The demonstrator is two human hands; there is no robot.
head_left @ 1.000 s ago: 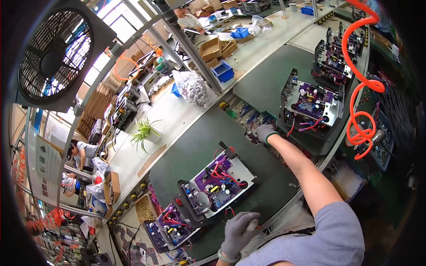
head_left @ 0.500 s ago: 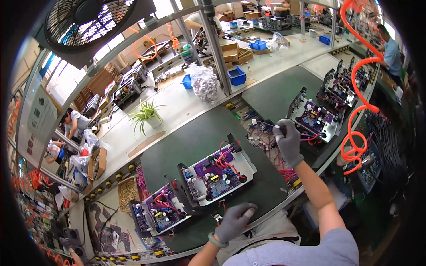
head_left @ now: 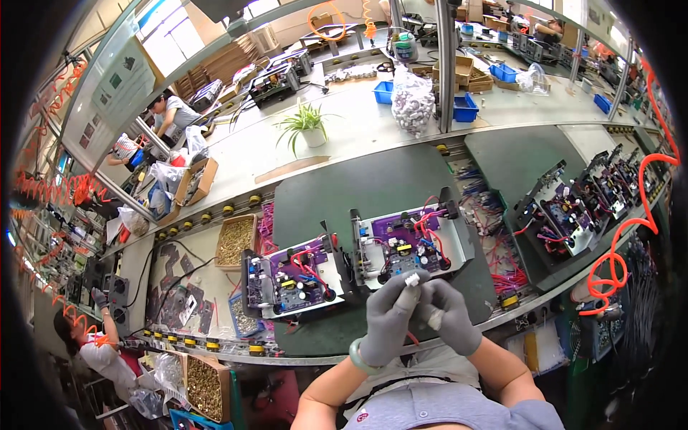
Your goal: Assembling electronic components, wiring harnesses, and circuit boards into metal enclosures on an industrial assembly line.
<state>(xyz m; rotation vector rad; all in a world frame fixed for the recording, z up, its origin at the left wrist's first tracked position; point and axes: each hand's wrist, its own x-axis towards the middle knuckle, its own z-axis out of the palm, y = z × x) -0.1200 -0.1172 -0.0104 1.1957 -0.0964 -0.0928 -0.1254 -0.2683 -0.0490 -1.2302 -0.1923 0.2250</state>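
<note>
My gloved left hand point(head_left: 387, 319) is closed, pinching a small white plug connector point(head_left: 412, 280) between thumb and fingers. Close against it, my gloved right hand point(head_left: 451, 317) has its fingers curled together; what they hold is hidden. Both hands are in front of an open metal chassis point(head_left: 459, 247) with a purple circuit board point(head_left: 390, 236) and red wires. To its left stands a second chassis with a purple board point(head_left: 276, 276). A short piece of red wire point(head_left: 412, 338) shows below my hands.
A green mat point(head_left: 315, 204) lies under the two chassis. Loose wires point(head_left: 494, 244) fill the gap right of it, with more chassis point(head_left: 559, 204) beyond. A coiled orange air hose point(head_left: 609, 269) hangs at right. A box of small brass-coloured parts point(head_left: 236, 240) sits left. Co-workers are at left.
My right hand has come from the wire pile to beside my left hand. My left hand has risen and now pinches the white connector. The view has swung, shifting the scene.
</note>
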